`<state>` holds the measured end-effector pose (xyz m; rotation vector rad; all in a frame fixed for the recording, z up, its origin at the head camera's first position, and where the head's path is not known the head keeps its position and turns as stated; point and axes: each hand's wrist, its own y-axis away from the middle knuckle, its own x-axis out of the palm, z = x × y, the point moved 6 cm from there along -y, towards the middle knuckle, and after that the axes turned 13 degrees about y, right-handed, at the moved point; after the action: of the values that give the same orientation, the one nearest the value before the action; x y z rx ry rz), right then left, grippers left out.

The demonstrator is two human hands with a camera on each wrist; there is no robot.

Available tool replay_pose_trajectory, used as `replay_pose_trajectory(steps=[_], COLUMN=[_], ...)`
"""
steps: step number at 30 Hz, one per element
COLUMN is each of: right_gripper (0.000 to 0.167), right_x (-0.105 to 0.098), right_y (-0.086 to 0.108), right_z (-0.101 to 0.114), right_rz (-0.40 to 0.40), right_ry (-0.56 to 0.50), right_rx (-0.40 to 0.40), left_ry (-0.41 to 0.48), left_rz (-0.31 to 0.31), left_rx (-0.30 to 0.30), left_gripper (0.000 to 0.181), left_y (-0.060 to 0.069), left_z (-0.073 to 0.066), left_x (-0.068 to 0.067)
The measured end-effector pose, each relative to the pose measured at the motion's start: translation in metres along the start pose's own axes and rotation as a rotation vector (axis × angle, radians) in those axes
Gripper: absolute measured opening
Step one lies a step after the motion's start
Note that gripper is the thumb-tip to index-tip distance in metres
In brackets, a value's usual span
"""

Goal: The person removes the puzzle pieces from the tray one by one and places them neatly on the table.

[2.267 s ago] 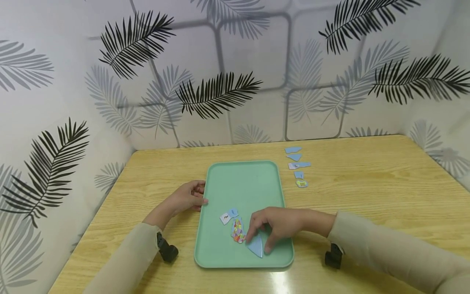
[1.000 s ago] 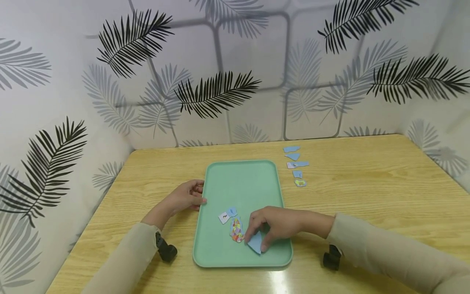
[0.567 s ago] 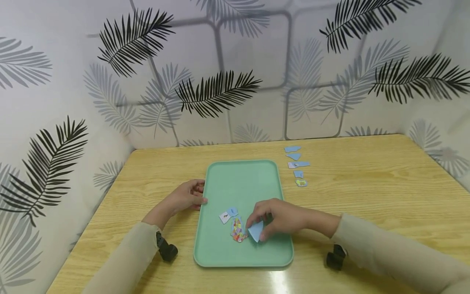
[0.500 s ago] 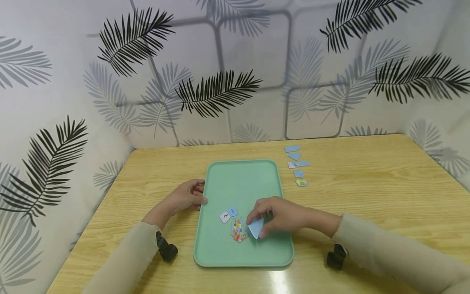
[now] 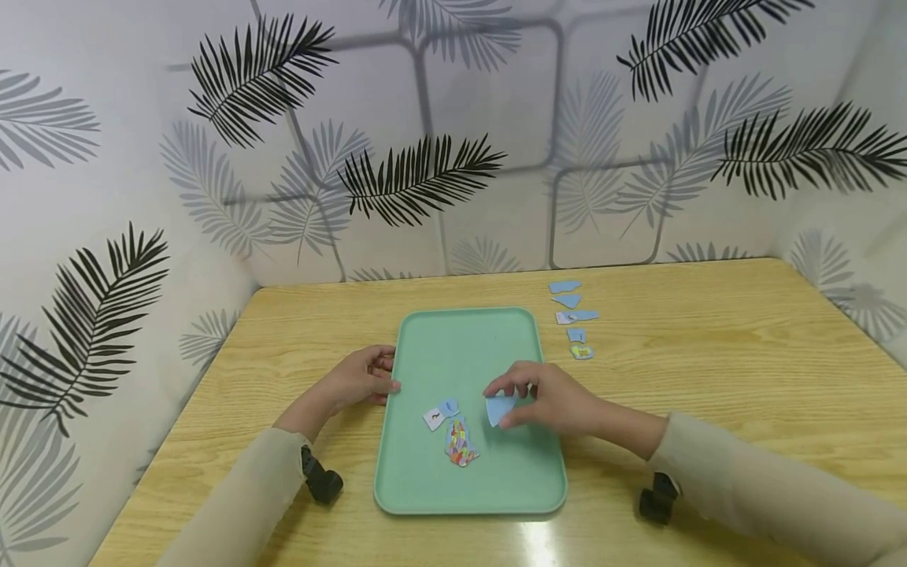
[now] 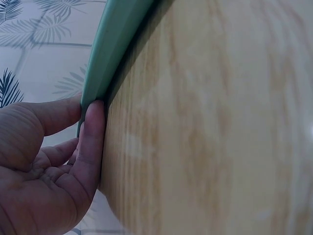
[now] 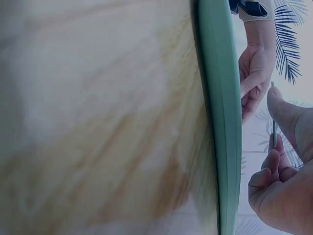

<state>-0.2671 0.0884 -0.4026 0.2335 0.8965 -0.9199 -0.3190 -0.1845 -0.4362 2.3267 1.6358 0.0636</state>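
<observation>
My right hand (image 5: 549, 398) pinches a blue fan-shaped puzzle piece (image 5: 499, 409) between thumb and fingers, held up over the right half of a green tray (image 5: 468, 339). In the right wrist view the piece (image 7: 274, 117) shows edge-on as a thin line. My left hand (image 5: 357, 378) grips the tray's left rim, and the left wrist view has thumb and fingers on either side of the tray edge (image 6: 105, 58). On the tray lie a multicoloured puzzle piece (image 5: 460, 442), and a white piece (image 5: 434, 418) touching a small blue piece (image 5: 449, 408).
Right of the tray, several more pieces stand in a column on the wooden table (image 5: 673, 339): mostly blue ones (image 5: 565, 287) and a yellow-green one (image 5: 582, 352) nearest. A wall (image 5: 482, 102) with a leaf pattern closes off the back.
My right hand has lifted the blue fan-shaped puzzle piece off the tray's near part and carried it away from me, tilting it. The left hand has kept its place on the rim.
</observation>
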Motion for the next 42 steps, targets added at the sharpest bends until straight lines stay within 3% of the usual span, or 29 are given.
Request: replay_pose_trajectory(steps=[19,33,42], right_gripper=[0.035,0.039,0.039], right_x=[-0.026,-0.045,-0.054], right_y=[0.022,0.039,0.047], right_z=[-0.027,-0.055,-0.073], right_rz=[-0.187,-0.231,-0.231], right_ry=[-0.04,0.01,0.041], right_rx=[0.257,0.401,0.441], left_ry=[-0.008,-0.011,-0.01], left_rz=[-0.019,-0.016,-0.023], left_rx=[-0.018,-0.015,-0.02], left_gripper=[0.064,0.065,0.063], left_y=[0.003,0.004,0.002], left_z=[-0.003,-0.003,-0.002], left_x=[0.002,0.001,0.0])
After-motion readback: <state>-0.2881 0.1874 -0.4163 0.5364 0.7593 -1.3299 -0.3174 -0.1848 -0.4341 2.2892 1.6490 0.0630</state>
